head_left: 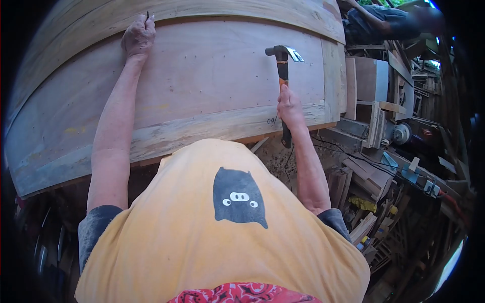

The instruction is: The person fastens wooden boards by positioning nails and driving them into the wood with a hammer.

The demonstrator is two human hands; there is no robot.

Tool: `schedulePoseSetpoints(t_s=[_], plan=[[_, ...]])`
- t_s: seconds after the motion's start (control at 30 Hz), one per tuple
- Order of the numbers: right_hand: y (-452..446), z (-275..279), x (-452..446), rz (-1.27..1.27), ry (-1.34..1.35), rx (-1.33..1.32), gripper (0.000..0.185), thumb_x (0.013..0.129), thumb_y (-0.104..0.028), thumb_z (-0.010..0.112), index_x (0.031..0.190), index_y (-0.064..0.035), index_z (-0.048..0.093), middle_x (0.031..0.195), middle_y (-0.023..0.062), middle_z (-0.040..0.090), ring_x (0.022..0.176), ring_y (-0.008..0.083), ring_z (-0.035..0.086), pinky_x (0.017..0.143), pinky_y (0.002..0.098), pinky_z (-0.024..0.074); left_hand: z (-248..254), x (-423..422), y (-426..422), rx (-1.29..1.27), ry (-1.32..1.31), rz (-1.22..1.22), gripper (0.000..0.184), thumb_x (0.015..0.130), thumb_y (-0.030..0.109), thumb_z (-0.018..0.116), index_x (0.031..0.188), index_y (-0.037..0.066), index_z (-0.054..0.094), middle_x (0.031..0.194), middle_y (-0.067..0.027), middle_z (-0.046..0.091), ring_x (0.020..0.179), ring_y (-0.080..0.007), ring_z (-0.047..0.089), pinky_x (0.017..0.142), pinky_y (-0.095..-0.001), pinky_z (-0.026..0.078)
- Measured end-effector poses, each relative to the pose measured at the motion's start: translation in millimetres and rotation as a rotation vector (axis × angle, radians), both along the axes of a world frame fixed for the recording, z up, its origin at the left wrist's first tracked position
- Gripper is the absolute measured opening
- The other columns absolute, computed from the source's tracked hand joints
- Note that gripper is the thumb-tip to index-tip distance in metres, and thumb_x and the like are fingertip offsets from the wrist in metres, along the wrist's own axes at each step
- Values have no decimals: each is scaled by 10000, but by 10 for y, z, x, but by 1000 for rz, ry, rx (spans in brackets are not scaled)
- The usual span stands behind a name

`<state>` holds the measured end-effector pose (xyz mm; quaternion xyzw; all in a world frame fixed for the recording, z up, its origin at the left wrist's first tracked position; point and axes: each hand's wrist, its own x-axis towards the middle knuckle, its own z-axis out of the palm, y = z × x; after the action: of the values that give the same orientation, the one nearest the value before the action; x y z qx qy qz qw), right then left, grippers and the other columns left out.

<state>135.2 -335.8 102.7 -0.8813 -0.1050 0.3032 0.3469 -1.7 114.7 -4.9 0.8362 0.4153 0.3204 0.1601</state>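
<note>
My right hand [291, 108] is wrapped around the handle of a claw hammer [283, 70], whose metal head points away from me over the wooden panel [202, 76]. At the panel's far side, my left hand [139, 38] is closed in a pinch. A thin, dark nail [147, 15] stands up from between its fingertips, above the raised far wooden strip [242, 11]. Whether the nail's lower end touches the wood is hidden by the fingers. Rows of small dark dots mark the panel's pale surface.
Another person [394, 21] is at the upper right. Stacked boards [371, 171], a dark cable [353, 154] and a round grey part [402, 133] crowd the right side. A wooden strip [331, 81] edges the panel on the right.
</note>
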Motion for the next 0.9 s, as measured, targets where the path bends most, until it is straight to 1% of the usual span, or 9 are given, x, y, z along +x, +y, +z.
schedulePoseSetpoints(t_s=[0.2, 0.3, 0.4, 0.5, 0.53, 0.63, 0.77, 0.87, 0.9], plan=[[317, 882, 1, -198, -101, 398, 686, 1030, -669, 423, 928, -8, 578, 648, 22, 541, 508, 107, 527, 480, 266, 419, 19, -34, 37, -13, 24, 12, 313, 984, 396, 604, 851, 114, 626, 808, -159, 710, 788, -396, 690, 676, -512, 519], [444, 1212, -30, -197, -343, 571, 598, 1071, -593, 402, 924, -32, 549, 671, 9, 527, 510, 102, 510, 472, 255, 411, 4, -19, 17, -9, -5, -5, 310, 985, 390, 607, 847, 113, 624, 805, -160, 708, 783, -395, 690, 673, -509, 518], [257, 637, 61, -225, -311, 563, 507, 1095, -521, 391, 896, -72, 519, 689, 4, 520, 533, 101, 515, 484, 266, 421, 15, -21, 41, -9, -22, 1, 305, 984, 384, 610, 844, 113, 621, 800, -162, 705, 773, -395, 688, 669, -512, 515], [-15, -35, 90, 171, -443, -65, 576, 1076, -554, 403, 901, -36, 582, 666, 50, 539, 553, 113, 542, 519, 306, 459, 55, -39, -26, -16, -8, -9, 304, 984, 380, 612, 842, 112, 618, 794, -165, 703, 771, -400, 684, 666, -517, 512], [3, -40, 75, 69, -228, -137, 617, 1069, -579, 404, 925, -15, 610, 666, 60, 555, 551, 115, 551, 521, 310, 461, 67, -42, -41, -26, -29, -13, 305, 984, 380, 613, 841, 111, 617, 793, -166, 702, 773, -401, 684, 666, -518, 511], [135, 526, 21, -100, -90, 64, 694, 1055, -631, 397, 955, 13, 638, 684, 59, 590, 540, 117, 554, 521, 301, 456, 30, -65, -26, -29, -10, -15, 310, 982, 384, 615, 837, 110, 615, 788, -168, 700, 779, -404, 682, 669, -523, 509], [316, 851, -6, -193, -283, 316, 654, 1061, -602, 425, 946, 21, 590, 655, 36, 536, 522, 135, 537, 510, 315, 449, 32, -33, 12, -17, 16, 9, 313, 978, 380, 622, 827, 106, 610, 783, -169, 697, 775, -407, 679, 667, -525, 509], [67, 314, 134, -111, -410, 199, 534, 1085, -491, 440, 933, 4, 569, 676, 107, 558, 580, 227, 582, 537, 362, 471, 55, -24, -5, 2, -1, 14, 304, 974, 365, 629, 819, 104, 607, 774, -169, 694, 765, -408, 676, 663, -522, 509], [-85, -9, 190, 144, -612, 86, 516, 1080, -489, 429, 906, -21, 560, 650, 81, 531, 519, 185, 533, 498, 316, 449, 39, -39, 24, 11, -9, 9, 315, 980, 378, 625, 822, 106, 602, 781, -166, 693, 763, -406, 673, 659, -514, 504]])
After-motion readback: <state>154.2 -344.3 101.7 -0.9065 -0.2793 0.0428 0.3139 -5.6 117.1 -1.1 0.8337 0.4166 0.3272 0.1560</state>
